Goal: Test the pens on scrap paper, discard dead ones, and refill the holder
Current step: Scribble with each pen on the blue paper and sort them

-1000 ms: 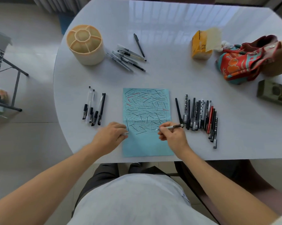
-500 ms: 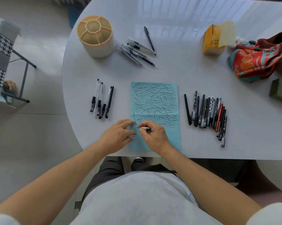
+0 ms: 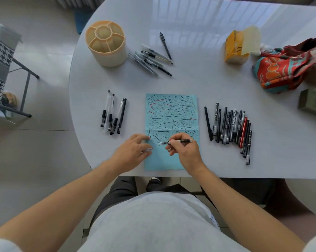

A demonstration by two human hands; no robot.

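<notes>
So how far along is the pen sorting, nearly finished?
Partway, I'd guess. The blue paper is crowded with test strokes, and pens lie sorted in groups beside it. The right hand holds a pen over the sheet; the left hand holds what looks like its cap. The holder looks empty, so refilling remains.

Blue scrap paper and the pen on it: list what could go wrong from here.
1. The blue paper is crowded with strokes, so a faint new line from the pen in the right hand could be misread.
2. The left hand seems to hold a clear cap near the table edge; it might drop.
3. Three loose pen groups lie around the holder and paper, so tested and untested pens could get mixed.
</notes>
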